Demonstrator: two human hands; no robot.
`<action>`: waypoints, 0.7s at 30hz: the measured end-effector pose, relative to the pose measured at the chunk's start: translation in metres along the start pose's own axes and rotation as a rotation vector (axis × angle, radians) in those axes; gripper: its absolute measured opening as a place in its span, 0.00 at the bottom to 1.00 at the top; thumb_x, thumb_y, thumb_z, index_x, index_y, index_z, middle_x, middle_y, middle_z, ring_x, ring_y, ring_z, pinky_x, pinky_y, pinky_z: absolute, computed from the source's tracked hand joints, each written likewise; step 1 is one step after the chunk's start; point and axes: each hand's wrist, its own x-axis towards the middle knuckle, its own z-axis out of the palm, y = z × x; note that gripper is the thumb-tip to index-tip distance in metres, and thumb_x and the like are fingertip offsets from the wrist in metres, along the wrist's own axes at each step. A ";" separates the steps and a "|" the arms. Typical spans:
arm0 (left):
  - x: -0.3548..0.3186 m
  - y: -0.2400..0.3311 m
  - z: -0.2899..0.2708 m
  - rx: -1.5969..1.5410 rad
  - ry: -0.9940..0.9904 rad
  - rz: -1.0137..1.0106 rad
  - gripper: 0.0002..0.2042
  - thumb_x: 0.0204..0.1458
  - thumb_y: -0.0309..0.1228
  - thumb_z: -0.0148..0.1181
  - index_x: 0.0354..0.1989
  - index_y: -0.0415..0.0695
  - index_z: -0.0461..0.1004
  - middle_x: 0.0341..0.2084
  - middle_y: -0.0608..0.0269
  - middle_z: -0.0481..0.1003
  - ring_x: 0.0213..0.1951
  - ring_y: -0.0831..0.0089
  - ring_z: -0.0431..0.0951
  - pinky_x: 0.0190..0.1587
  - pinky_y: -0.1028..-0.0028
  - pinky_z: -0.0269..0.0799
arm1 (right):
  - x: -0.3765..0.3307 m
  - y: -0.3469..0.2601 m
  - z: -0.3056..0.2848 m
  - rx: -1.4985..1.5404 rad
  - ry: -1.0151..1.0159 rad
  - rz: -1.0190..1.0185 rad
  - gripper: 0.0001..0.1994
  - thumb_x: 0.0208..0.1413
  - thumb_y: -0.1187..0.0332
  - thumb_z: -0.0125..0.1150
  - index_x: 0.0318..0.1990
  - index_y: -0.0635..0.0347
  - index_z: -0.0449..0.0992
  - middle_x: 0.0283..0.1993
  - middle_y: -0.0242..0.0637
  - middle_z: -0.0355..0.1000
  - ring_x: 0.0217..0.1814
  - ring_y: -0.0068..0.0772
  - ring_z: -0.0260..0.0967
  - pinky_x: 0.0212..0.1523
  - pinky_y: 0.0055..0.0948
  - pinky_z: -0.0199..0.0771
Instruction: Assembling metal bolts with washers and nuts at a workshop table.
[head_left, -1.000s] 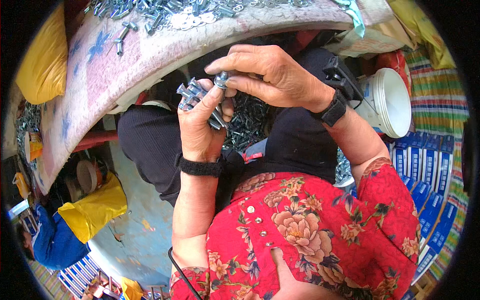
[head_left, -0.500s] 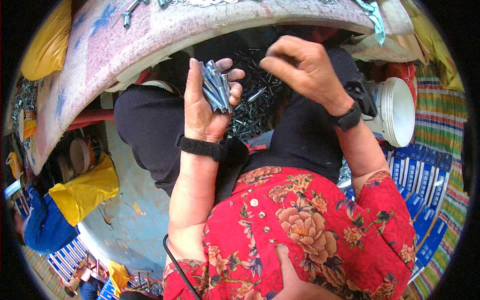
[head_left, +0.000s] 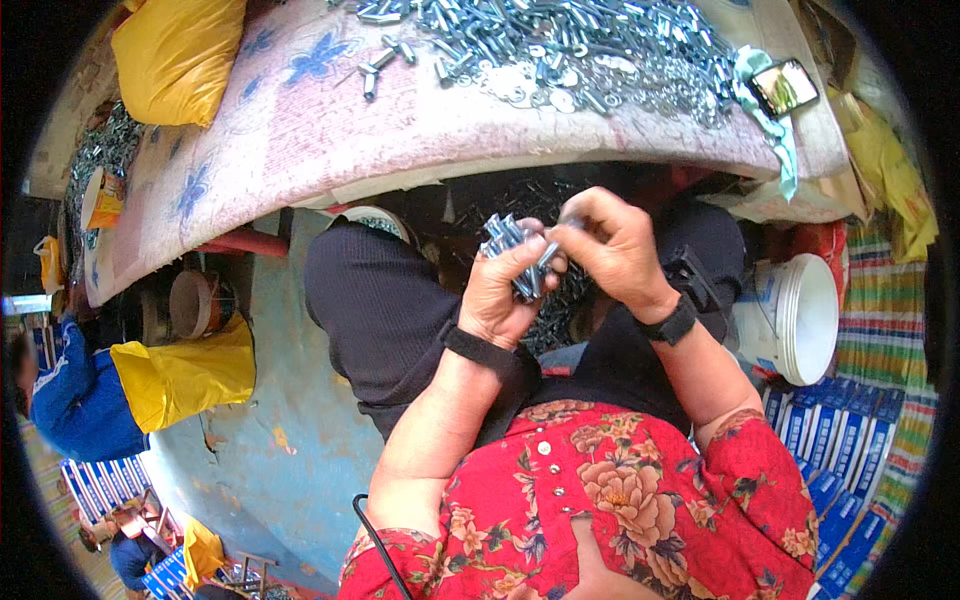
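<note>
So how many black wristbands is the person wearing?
2: one wristband on the left hand, one wristband on the right hand. Both hands meet at a bunch of bolts.

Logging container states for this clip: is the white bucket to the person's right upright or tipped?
Tipped. The white bucket lies on its side, its round rim facing sideways, not up. Contents cannot be seen.

Silvery bolts (head_left: 512,250) bunched (upright-ish).

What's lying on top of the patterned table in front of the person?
On the patterned table: a heap of silver bolts and washers and a phone. A yellow bag covers its far left corner; what lies underneath is hidden.
</note>
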 end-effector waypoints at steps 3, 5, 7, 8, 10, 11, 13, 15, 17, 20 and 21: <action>0.000 0.003 0.005 -0.035 0.035 0.072 0.10 0.42 0.23 0.58 0.33 0.42 0.67 0.24 0.58 0.72 0.25 0.67 0.74 0.22 0.76 0.70 | 0.017 -0.002 0.000 0.178 0.103 -0.307 0.05 0.52 0.74 0.52 0.35 0.65 0.65 0.25 0.32 0.69 0.26 0.18 0.67 0.27 0.17 0.67; -0.005 0.006 0.010 -0.042 0.037 0.110 0.10 0.42 0.22 0.58 0.33 0.42 0.67 0.23 0.59 0.72 0.24 0.67 0.74 0.21 0.77 0.69 | 0.018 -0.019 -0.010 0.333 -0.065 -0.164 0.08 0.54 0.73 0.50 0.39 0.64 0.62 0.25 0.31 0.69 0.24 0.16 0.66 0.25 0.17 0.65; -0.001 0.009 0.007 -0.013 -0.050 0.175 0.10 0.43 0.24 0.58 0.35 0.45 0.66 0.22 0.62 0.68 0.23 0.71 0.68 0.20 0.80 0.64 | 0.029 -0.026 -0.013 0.031 -0.099 -0.134 0.08 0.53 0.73 0.50 0.38 0.64 0.62 0.22 0.32 0.68 0.23 0.16 0.65 0.24 0.19 0.64; 0.001 0.012 0.008 -0.021 -0.052 0.173 0.10 0.43 0.24 0.58 0.35 0.45 0.66 0.22 0.62 0.68 0.23 0.71 0.68 0.20 0.80 0.64 | 0.035 -0.026 -0.013 -0.268 -0.127 -0.089 0.07 0.53 0.73 0.50 0.38 0.64 0.62 0.20 0.33 0.67 0.22 0.16 0.64 0.22 0.21 0.63; 0.002 0.018 0.013 0.108 -0.036 0.266 0.09 0.44 0.24 0.58 0.34 0.44 0.66 0.19 0.64 0.67 0.21 0.72 0.66 0.19 0.80 0.62 | 0.044 -0.027 -0.012 -0.396 -0.123 -0.196 0.10 0.49 0.72 0.53 0.38 0.63 0.62 0.17 0.37 0.65 0.19 0.26 0.65 0.21 0.29 0.63; 0.002 0.021 0.017 0.138 0.013 0.285 0.09 0.44 0.23 0.58 0.33 0.44 0.66 0.20 0.64 0.68 0.20 0.73 0.68 0.19 0.80 0.62 | 0.048 -0.031 -0.016 -0.611 -0.235 -0.243 0.10 0.47 0.72 0.54 0.37 0.62 0.64 0.18 0.40 0.65 0.20 0.33 0.66 0.23 0.32 0.63; 0.004 0.024 0.015 0.184 0.058 0.310 0.08 0.44 0.23 0.57 0.33 0.44 0.67 0.21 0.64 0.69 0.20 0.73 0.69 0.19 0.80 0.62 | 0.057 -0.035 -0.017 -0.828 -0.404 -0.370 0.11 0.40 0.70 0.58 0.33 0.61 0.67 0.22 0.46 0.67 0.26 0.46 0.68 0.26 0.38 0.65; 0.006 0.026 0.015 0.216 0.108 0.331 0.07 0.44 0.22 0.58 0.31 0.44 0.67 0.24 0.63 0.72 0.21 0.74 0.72 0.17 0.81 0.62 | 0.065 -0.032 -0.014 -0.812 -0.450 -0.458 0.11 0.39 0.68 0.59 0.31 0.61 0.67 0.21 0.45 0.68 0.26 0.46 0.68 0.25 0.38 0.65; 0.007 0.029 0.007 0.220 0.073 0.327 0.07 0.43 0.23 0.58 0.31 0.42 0.68 0.24 0.62 0.72 0.21 0.75 0.73 0.18 0.81 0.64 | 0.071 -0.035 -0.007 -0.903 -0.583 -0.567 0.15 0.38 0.67 0.63 0.34 0.61 0.67 0.22 0.45 0.68 0.23 0.45 0.68 0.21 0.34 0.65; 0.004 0.037 0.002 0.170 0.048 0.300 0.09 0.42 0.23 0.60 0.32 0.40 0.68 0.25 0.61 0.73 0.21 0.75 0.73 0.18 0.82 0.66 | 0.083 -0.047 0.010 -1.059 -0.656 -0.446 0.20 0.38 0.66 0.63 0.40 0.59 0.64 0.18 0.44 0.67 0.20 0.46 0.67 0.19 0.36 0.64; 0.003 0.040 0.000 0.187 0.027 0.290 0.10 0.42 0.23 0.60 0.33 0.40 0.67 0.25 0.61 0.72 0.21 0.74 0.73 0.18 0.82 0.66 | 0.088 -0.045 0.014 -1.057 -0.652 -0.495 0.24 0.38 0.64 0.63 0.43 0.57 0.61 0.15 0.44 0.65 0.19 0.48 0.66 0.18 0.38 0.63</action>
